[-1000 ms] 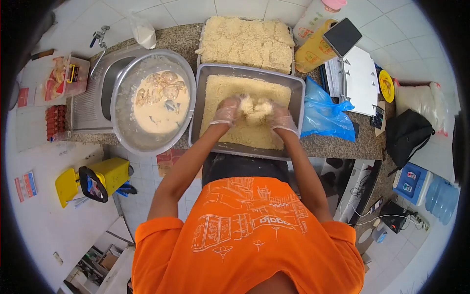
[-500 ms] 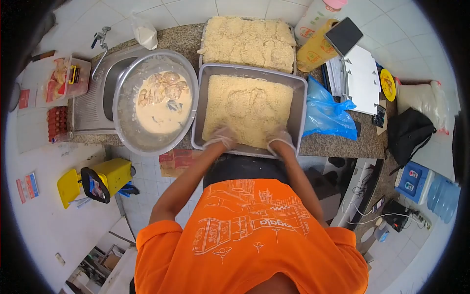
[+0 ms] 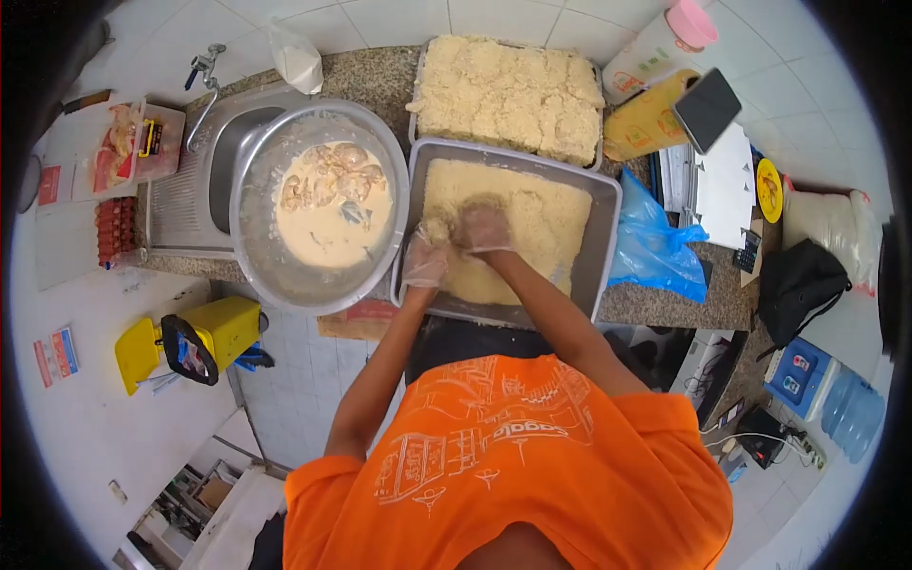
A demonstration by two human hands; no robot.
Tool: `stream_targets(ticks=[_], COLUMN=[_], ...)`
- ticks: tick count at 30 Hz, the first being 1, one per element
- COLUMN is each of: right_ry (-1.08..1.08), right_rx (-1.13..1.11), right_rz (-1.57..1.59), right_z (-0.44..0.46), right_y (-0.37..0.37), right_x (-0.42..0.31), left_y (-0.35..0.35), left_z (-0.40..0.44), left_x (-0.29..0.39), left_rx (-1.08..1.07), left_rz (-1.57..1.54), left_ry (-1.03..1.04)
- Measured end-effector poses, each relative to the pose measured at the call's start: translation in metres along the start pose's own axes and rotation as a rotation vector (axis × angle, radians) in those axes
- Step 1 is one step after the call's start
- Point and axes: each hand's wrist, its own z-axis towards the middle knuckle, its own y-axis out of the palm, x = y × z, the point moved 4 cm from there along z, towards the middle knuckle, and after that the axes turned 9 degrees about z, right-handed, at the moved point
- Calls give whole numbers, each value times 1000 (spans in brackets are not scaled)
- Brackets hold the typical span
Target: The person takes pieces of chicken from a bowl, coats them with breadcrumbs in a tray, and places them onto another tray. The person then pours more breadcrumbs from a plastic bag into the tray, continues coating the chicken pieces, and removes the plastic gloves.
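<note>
Nearest, below the gray tub [image 3: 609, 249]: orange shirt [image 3: 503, 465], its white line print creased and its lower part cut off by the frame edge. Both hands over the tub, in clear, loose gloves. Left hand [image 3: 427, 261] at the tub's left side, fingers up by a crumb-caked lump [image 3: 438, 228]; cannot tell whether it grips a piece or the fingers themselves are coated. Right hand [image 3: 485, 228] just beside it, left of the tub's middle, blurred, fingertips caked or sunk in pale crumbs [image 3: 546, 214]; its grip cannot be told either. Crumbs spread over the tub floor, uneven; anything under them is hidden. Left of the tub, close by: metal bowl [image 3: 255, 228] with milky liquid [image 3: 328, 237], pieces [image 3: 347, 166] breaking the surface, their lower parts submerged. Right of the tub: crumpled blue bag [image 3: 655, 252], contents not visible. Behind the tub: a tray of crumb-coated pieces [image 3: 508, 95], tray sides mostly covered, boundaries between pieces hard to make out. Beyond the tub's far right corner: yellow cylinder [image 3: 641, 119], partly masked by a dark-screened device [image 3: 708, 109]. Far left of the tub: sink [image 3: 228, 157], partly hidden behind the bowl.
</note>
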Motion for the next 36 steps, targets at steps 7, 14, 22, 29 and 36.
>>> stream_targets(ticks=[7, 14, 22, 29, 36], right_ry=[-528, -538, 17, -442, -281], right_rx=[744, 473, 16, 175, 328], right_rz=[-226, -93, -132, 373, 539], right_z=[-8, 30, -36, -101, -93], right_y=[28, 24, -8, -44, -198], right_x=[-14, 10, 48, 36, 28], left_y=[-5, -3, -10, -13, -2], left_z=[-2, -2, -6, -8, 5], left_x=[3, 34, 30, 60, 18], left_rx=[16, 46, 34, -92, -75], left_rz=[138, 162, 211, 204, 176], left_ry=[-102, -220, -155, -420, -155])
